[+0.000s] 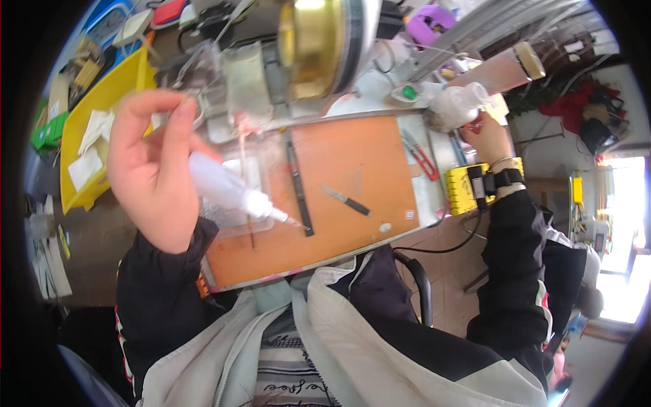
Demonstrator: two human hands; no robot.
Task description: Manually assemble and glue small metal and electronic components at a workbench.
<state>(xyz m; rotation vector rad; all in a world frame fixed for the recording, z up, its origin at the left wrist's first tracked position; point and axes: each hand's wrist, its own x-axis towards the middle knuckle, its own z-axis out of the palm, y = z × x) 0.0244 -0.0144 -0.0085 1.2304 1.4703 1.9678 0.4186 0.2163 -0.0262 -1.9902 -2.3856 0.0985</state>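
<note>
My left hand is raised over the left side of the work board. Its fingers are wrapped round a translucent white squeeze bottle, with thumb and forefinger pinched together above it. The bottle's narrow nozzle tilts down to the right, over the orange-brown cutting mat. Out to the right, my right hand is curled beside a white plastic bottle. Something small and red shows at its fingers, which are partly hidden. A small knife and a dark, slim tool lie on the mat.
A red-handled cutter lies along the mat's right edge. Beyond the mat stands a large yellow-gold round device. A yellow bin holds white papers at left. A yellow case sits below my right wrist, near a black cable.
</note>
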